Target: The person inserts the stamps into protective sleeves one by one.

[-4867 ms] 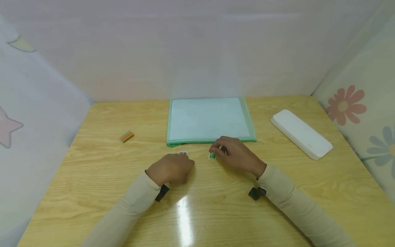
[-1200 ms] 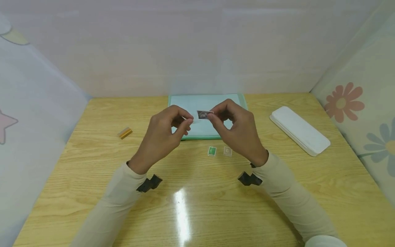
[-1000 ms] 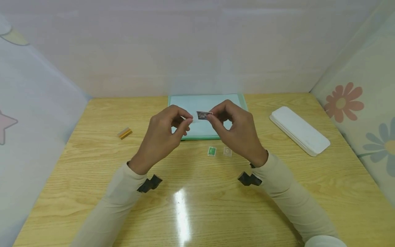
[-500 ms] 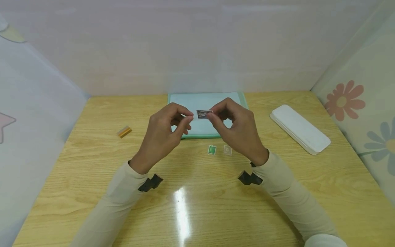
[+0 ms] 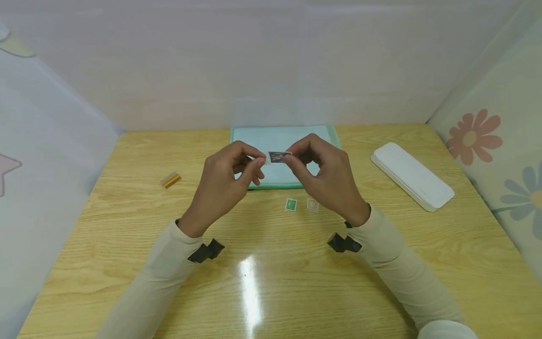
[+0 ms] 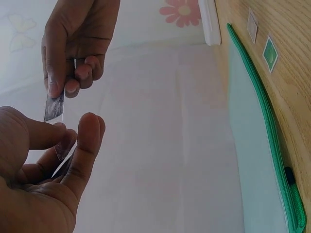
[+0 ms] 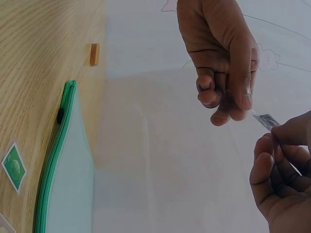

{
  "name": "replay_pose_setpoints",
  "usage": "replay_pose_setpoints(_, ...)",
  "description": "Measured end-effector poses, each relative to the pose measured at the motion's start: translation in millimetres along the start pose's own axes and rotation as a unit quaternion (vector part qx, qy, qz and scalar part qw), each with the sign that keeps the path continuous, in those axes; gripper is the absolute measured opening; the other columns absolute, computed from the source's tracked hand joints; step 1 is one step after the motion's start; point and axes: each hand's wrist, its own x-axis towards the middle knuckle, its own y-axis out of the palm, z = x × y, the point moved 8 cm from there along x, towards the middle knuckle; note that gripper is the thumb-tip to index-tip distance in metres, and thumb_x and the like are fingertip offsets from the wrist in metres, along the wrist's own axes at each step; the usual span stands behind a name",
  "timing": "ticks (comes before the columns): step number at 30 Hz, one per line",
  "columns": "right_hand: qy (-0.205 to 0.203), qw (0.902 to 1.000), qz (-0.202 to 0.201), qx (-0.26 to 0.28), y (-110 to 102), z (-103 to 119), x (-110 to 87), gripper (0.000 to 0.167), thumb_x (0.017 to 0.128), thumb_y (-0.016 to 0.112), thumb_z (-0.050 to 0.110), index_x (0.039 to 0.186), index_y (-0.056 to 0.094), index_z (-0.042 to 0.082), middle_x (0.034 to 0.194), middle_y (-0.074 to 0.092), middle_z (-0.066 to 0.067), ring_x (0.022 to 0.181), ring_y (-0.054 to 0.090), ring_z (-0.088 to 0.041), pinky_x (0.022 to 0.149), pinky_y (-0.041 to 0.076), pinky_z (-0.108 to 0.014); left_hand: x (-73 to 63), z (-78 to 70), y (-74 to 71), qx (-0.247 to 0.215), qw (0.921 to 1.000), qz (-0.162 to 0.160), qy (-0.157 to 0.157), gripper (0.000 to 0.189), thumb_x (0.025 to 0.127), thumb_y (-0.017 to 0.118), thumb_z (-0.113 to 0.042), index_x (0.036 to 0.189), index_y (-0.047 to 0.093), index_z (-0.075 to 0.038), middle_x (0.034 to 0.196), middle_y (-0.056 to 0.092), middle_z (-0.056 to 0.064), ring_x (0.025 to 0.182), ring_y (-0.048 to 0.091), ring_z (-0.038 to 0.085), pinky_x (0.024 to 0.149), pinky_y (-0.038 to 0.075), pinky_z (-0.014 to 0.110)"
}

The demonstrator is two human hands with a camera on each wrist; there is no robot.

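Both hands are raised in front of the pale folder. My right hand pinches a small dark stamp with a white edge between thumb and forefinger. Facing it, my left hand pinches a clear plastic sleeve, which is hard to make out in the head view. The stamp's free end points at the left fingertips and lies right at the sleeve. On the table below lie a green stamp and a pale, see-through-looking stamp, side by side.
A light blue zip folder with a green edge lies at the back of the table. A white case sits at the right. Some small brown and orange strips lie at the left.
Both hands were down at the stamps on the table several seconds ago and have risen, now holding the dark stamp and sleeve. Over the last second the stamp has edged slightly left.
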Motion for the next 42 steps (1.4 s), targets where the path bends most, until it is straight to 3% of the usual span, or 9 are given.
replay_pose_setpoints(10, 0.014, 0.9996, -0.013, 0.022, -3.8, -1.2, 0.5, 0.007, 0.096, 0.069, 0.007, 0.101, 0.065, 0.005, 0.092, 0.068, 0.001, 0.069, 0.060, -0.012, 0.061, 0.049, -0.026, 0.0, -0.5, 1.1, -0.009, 0.9999, -0.008, -0.001, 0.009, 0.101, 0.063, -0.016, 0.107, 0.065, -0.009, 0.084, 0.065, 0.001, 0.066, 0.065, 0.009, 0.072, 0.059, 0.025)
replay_pose_setpoints(17, 0.002, 0.9993, -0.020, 0.033, -5.8, 2.9, 0.7, 0.009, 0.094, 0.069, 0.002, 0.102, 0.064, 0.001, 0.092, 0.067, -0.004, 0.068, 0.060, -0.013, 0.062, 0.050, -0.026, 3.1, -31.3, -4.1, -0.035, 0.9991, -0.026, 0.001, 0.009, 0.098, 0.062, 0.002, 0.107, 0.064, 0.004, 0.083, 0.065, 0.015, 0.065, 0.064, 0.024, 0.067, 0.058, 0.031)
replay_pose_setpoints(19, 0.000, 0.9991, -0.022, 0.036, -6.3, 3.8, 0.6, 0.009, 0.094, 0.069, 0.001, 0.102, 0.064, 0.000, 0.091, 0.067, -0.005, 0.069, 0.061, -0.013, 0.063, 0.051, -0.026, 3.3, -33.8, -5.2, -0.039, 0.9987, -0.031, 0.001, 0.009, 0.098, 0.062, 0.003, 0.107, 0.064, 0.004, 0.083, 0.064, 0.015, 0.065, 0.064, 0.024, 0.066, 0.058, 0.031)
replay_pose_setpoints(35, -0.018, 0.9965, -0.027, 0.077, -5.4, 5.4, 0.9, 0.011, 0.094, 0.067, -0.004, 0.103, 0.060, -0.004, 0.091, 0.066, -0.010, 0.070, 0.063, -0.017, 0.066, 0.056, -0.030, 3.2, -35.9, -7.3, -0.050, 0.9976, -0.048, 0.003, 0.009, 0.097, 0.063, 0.003, 0.106, 0.063, 0.004, 0.086, 0.063, 0.006, 0.066, 0.061, 0.015, 0.059, 0.052, 0.026)
replay_pose_setpoints(42, -0.012, 0.9970, -0.028, 0.071, -6.6, 5.8, 1.3, 0.011, 0.093, 0.068, -0.004, 0.103, 0.062, -0.004, 0.090, 0.066, -0.011, 0.069, 0.062, -0.015, 0.066, 0.054, -0.028, 3.8, -40.2, -7.3, -0.046, 0.9973, -0.055, 0.015, 0.009, 0.096, 0.064, 0.006, 0.105, 0.062, 0.007, 0.089, 0.063, 0.013, 0.067, 0.062, 0.015, 0.061, 0.053, 0.025)
